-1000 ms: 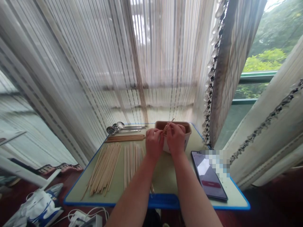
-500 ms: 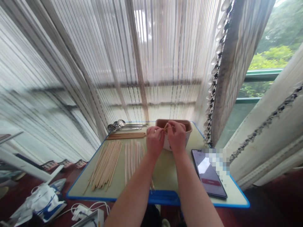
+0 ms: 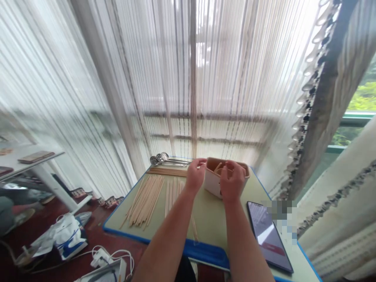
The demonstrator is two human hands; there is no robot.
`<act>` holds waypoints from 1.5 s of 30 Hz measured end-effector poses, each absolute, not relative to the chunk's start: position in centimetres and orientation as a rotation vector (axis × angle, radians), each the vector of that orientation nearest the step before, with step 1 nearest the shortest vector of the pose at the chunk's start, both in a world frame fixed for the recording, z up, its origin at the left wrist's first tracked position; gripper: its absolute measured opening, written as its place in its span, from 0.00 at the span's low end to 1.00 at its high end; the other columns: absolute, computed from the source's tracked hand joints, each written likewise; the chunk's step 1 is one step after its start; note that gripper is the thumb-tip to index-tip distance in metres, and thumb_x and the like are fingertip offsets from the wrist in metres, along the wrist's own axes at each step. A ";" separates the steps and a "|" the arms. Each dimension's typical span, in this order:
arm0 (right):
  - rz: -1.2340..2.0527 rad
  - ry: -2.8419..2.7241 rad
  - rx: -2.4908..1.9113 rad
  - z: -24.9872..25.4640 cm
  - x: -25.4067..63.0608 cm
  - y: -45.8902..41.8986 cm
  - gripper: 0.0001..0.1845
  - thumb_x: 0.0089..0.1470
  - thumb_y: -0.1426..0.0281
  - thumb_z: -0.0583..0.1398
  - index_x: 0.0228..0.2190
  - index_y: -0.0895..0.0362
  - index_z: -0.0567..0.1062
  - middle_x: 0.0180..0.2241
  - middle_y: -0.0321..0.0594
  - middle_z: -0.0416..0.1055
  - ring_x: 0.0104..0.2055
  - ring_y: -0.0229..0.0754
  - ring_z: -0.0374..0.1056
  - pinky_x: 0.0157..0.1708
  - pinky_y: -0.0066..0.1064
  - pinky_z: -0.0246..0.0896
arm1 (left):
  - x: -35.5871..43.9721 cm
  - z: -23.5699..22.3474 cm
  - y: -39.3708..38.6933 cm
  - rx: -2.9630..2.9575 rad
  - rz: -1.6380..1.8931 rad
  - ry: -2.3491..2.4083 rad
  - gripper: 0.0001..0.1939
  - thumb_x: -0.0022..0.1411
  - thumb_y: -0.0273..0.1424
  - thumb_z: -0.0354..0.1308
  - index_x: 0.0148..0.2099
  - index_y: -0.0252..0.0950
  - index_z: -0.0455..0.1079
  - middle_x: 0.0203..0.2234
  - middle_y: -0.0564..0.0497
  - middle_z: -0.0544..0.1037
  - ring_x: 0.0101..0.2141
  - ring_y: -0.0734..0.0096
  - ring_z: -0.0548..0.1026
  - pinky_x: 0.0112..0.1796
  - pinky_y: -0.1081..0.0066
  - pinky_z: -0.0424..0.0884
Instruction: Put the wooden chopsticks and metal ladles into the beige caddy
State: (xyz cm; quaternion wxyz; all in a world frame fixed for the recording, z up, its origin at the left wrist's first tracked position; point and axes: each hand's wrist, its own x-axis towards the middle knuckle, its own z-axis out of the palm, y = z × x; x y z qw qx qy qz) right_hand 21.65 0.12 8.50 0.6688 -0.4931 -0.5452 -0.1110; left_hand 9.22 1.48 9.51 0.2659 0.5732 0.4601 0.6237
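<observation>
The box point(image 3: 212, 186) stands near the far edge of the table point(image 3: 210, 225), with tabletop showing between the forearms and toward the phone point(image 3: 270, 235). The left hand point(image 3: 196, 175) has thumb and forefinger slightly parted beside it; the right hand point(image 3: 233, 178) curls over its rim, its pinch unclear. Sticks point(image 3: 147, 199) lie leftward; a curtain point(image 3: 176, 78) hangs behind.

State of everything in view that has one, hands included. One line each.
Left hand: beside the box, finger and thumb parted
Right hand: over the box opening, fingers bent, grip unclear
Box: upright, open-topped
Left pale sticks: lying in a loose heap
Middle pale sticks: lying down, partly hidden
Dark sticks: lying side by side
Slotted spoons: lying bunched
Phone: flat, screen up
Curtain: hanging, sheer
</observation>
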 end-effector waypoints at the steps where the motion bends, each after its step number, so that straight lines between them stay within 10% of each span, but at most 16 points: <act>1: -0.291 -1.228 -1.082 8.4 21.5 0.0 0.10 0.52 0.69 0.54 0.36 0.57 0.71 0.36 0.45 0.71 0.41 0.47 0.63 0.45 0.42 0.58 | 8.9 10.2 1.3 1.497 1.689 1.219 0.11 0.55 0.26 0.51 0.40 0.35 0.71 0.36 0.47 0.76 0.35 0.69 0.73 0.32 0.71 0.70; 12: -0.476 -1.548 -0.810 4.8 17.4 -1.2 0.12 0.49 0.71 0.57 0.39 0.55 0.68 0.38 0.46 0.69 0.44 0.48 0.64 0.46 0.44 0.57 | -1.2 8.7 -3.5 1.666 1.838 1.798 0.09 0.56 0.27 0.51 0.39 0.34 0.70 0.35 0.45 0.74 0.35 0.67 0.72 0.39 0.66 0.68; 26: 0.019 -2.065 -0.775 4.0 11.8 -4.2 0.08 0.53 0.70 0.53 0.36 0.55 0.70 0.37 0.42 0.71 0.43 0.46 0.65 0.45 0.41 0.62 | -11.9 3.3 -12.1 1.406 0.935 2.815 0.17 0.59 0.35 0.49 0.47 0.34 0.69 0.42 0.40 0.73 0.45 0.55 0.69 0.43 0.61 0.65; 45: 0.155 -2.089 -0.864 5.2 10.2 -16.3 0.10 0.53 0.70 0.53 0.38 0.55 0.70 0.38 0.42 0.70 0.43 0.45 0.64 0.45 0.39 0.59 | -17.6 3.0 -11.3 1.322 0.729 2.434 0.13 0.52 0.32 0.56 0.40 0.30 0.73 0.38 0.34 0.76 0.40 0.54 0.75 0.35 0.66 0.69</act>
